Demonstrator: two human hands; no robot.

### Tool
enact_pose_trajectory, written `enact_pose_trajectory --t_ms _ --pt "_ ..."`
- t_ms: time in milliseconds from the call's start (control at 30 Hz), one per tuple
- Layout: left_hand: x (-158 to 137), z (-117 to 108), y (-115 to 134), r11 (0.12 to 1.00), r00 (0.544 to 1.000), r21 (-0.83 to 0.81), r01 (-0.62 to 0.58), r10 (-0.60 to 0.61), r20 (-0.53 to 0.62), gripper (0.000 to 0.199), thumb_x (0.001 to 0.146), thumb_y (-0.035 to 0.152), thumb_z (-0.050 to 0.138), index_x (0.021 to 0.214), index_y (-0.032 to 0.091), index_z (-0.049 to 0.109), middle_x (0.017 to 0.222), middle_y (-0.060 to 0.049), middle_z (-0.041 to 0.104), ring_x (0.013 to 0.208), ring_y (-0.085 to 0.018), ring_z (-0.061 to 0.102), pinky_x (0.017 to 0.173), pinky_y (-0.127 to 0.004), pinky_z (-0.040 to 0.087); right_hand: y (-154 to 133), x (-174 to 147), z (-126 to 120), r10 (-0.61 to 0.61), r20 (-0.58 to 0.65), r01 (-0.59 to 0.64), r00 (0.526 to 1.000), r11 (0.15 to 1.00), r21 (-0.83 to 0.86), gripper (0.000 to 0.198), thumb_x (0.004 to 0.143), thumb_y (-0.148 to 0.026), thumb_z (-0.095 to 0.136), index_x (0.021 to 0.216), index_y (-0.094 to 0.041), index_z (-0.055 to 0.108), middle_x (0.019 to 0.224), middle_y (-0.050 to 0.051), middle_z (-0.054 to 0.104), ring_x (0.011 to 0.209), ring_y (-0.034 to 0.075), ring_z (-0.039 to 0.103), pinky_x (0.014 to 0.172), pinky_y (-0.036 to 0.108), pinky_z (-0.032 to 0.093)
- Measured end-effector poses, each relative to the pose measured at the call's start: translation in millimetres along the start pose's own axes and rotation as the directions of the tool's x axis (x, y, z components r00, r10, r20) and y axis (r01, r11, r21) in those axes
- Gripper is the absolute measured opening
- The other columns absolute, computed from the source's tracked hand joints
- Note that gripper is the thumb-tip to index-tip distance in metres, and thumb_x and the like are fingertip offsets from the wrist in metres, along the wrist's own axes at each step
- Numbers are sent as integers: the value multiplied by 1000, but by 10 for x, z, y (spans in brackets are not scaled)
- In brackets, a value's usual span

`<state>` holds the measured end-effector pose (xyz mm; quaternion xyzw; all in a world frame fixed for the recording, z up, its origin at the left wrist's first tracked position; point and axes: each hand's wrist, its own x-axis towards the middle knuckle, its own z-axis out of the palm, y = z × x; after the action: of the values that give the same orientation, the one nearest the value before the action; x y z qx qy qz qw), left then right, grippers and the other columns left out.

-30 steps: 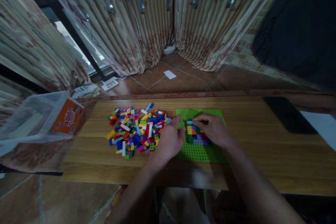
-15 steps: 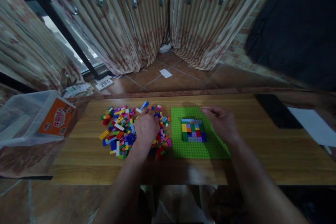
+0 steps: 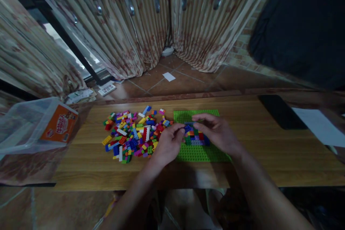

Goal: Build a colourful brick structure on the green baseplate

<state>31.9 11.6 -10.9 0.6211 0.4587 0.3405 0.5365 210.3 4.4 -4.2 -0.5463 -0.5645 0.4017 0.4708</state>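
Note:
My left hand (image 3: 169, 143) is at the left side of the green baseplate (image 3: 201, 155), its thumb and forefinger pinched on a small blue brick (image 3: 188, 128). On the plate lies a low block of many-coloured bricks (image 3: 198, 142), partly covered by my hands. My right hand (image 3: 218, 133) is over the right part of that block, thumb and forefinger apart near the blue brick; I see nothing held in it. Left of my left hand a heap of loose toy bricks (image 3: 134, 134) is spread over the wooden table (image 3: 94, 172).
A clear plastic tub (image 3: 29, 125) with an orange label stands at the left end. On the table's right side are a black flat slab (image 3: 281, 112) and white paper (image 3: 318, 124). Curtains (image 3: 129, 36) hang behind; papers (image 3: 81, 96) lie on the floor.
My left hand has moved right, from the brick heap to the baseplate, with a blue brick in its fingers. My right hand has shifted left over the brick block.

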Motion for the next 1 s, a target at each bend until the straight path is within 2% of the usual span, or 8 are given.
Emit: enact_pose_trajectory --t_ms 133,267,367,567,633,700,833,1000 --pt "-14 118 -3 969 995 -225 98 -91 44 15 86 27 51 87 15 59 62 3 54 52 -8 50 51 -20 41 -47 -96 30 -13 234 19 972 999 -26 29 76 -32 72 104 -25 73 101 4 73 89 19 68 81 34 53" --pt "-22 133 39 905 984 -387 175 -178 28 16 83 30 56 79 14 57 57 3 53 48 -7 47 48 -19 38 -59 -116 31 18 210 -10 978 999 -36 28 75 -38 73 99 -24 74 92 4 74 83 20 68 79 35 54" --pt "-22 119 46 840 967 -481 251 -240 85 19 81 32 59 77 14 58 59 2 56 47 -7 48 45 -19 35 -46 -119 7 30 179 -22 983 999 -49 29 76 -42 72 98 -23 74 87 3 75 79 20 69 76 35 55" --pt "-31 108 20 735 930 -572 366 -314 191 23 79 35 62 72 14 56 56 3 54 43 -5 45 43 -19 30 -13 -165 -69 -48 260 90 964 984 -153 21 81 -39 70 98 -28 74 96 1 75 89 20 69 84 34 53" --pt "-36 111 31 737 918 -547 397 -334 215 22 80 35 60 72 14 55 56 3 54 42 -5 43 42 -19 29 -3 -180 -99 -46 312 113 949 973 -200 17 84 -38 66 96 -27 73 92 0 75 87 19 68 81 32 53" --pt "-32 111 39 796 925 -470 380 -339 174 22 82 33 56 70 15 54 56 3 54 42 -6 43 42 -19 30 21 -179 -143 -35 313 124 949 955 -270 17 86 -38 63 92 -26 72 87 0 74 82 19 68 77 31 53" --pt "6 83 -12 944 967 -224 243 -254 -19 20 86 29 49 72 16 55 56 3 54 45 -7 45 45 -20 33 121 -110 -269 -110 143 162 984 885 -436 20 86 -39 61 94 -24 72 92 3 74 84 21 68 76 33 53" --pt "35 48 -127 986 985 80 148 -139 -103 25 84 23 50 102 16 64 69 1 62 58 -12 55 54 -22 41 198 -24 -308 -182 28 172 983 852 -495 20 86 -37 60 91 -22 72 91 5 71 84 21 67 76 34 52"
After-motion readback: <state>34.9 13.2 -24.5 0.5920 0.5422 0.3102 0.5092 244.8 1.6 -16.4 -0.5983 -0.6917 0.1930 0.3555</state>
